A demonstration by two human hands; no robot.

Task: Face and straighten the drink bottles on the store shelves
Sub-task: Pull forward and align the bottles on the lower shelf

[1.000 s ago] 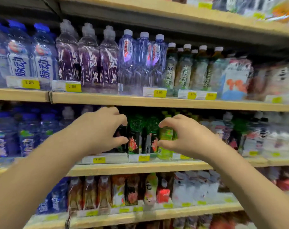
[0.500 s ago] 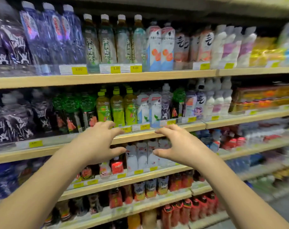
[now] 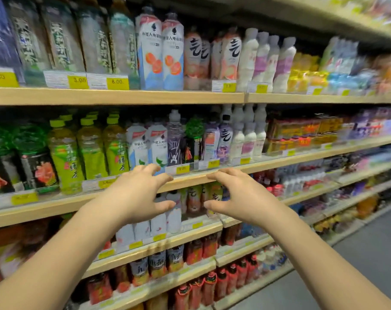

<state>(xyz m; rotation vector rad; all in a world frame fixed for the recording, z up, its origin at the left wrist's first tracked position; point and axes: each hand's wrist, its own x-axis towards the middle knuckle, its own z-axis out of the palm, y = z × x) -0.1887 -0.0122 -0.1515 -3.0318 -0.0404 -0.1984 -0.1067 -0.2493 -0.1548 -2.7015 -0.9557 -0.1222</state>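
Observation:
Rows of drink bottles fill the wooden shelves. On the middle shelf [image 3: 212, 175] stand green tea bottles [image 3: 90, 151], white-labelled bottles [image 3: 147, 146], a clear purple-labelled bottle [image 3: 175, 142] and a green-topped dark bottle [image 3: 193, 139]. My left hand [image 3: 134, 195] and my right hand [image 3: 241, 198] hover side by side in front of that shelf's front edge, fingers spread and loosely curved. Neither hand holds or touches a bottle. Behind them, small white bottles [image 3: 173, 218] and peach-labelled bottles [image 3: 193, 198] stand on the shelf below.
The top shelf [image 3: 123, 97] carries tall tea bottles, orange-printed bottles [image 3: 160, 52] and white bottles [image 3: 266, 61]. Yellow price tags line the shelf edges. Lower shelves hold red and dark bottles. Grey aisle floor [image 3: 373, 253] lies at the lower right.
The view has swung right along the shelves and come closer. Both hands stay raised and empty, now in front of the white and purple bottles instead of the dark green-topped ones.

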